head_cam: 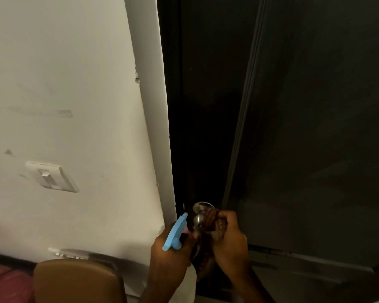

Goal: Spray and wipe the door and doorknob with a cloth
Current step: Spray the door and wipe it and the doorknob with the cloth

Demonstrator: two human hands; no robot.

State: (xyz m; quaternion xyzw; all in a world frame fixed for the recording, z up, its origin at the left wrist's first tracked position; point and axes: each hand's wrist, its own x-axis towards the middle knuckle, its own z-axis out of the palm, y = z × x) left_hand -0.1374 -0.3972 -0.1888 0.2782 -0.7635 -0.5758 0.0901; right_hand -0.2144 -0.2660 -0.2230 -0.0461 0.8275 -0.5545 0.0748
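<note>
Right hand (228, 239) around cloth (214, 224)

Two bare hands and forearms, nothing worn.

The left hand (169, 252) enters from about 6 o'clock of the view and the right hand (230, 239) from about 5 o'clock. Both forearms show bare to the frame's lower edge: no sleeve, glove, watch, ring or bracelet shows. Dim light leaves finer detail such as the nails unclear.
</note>
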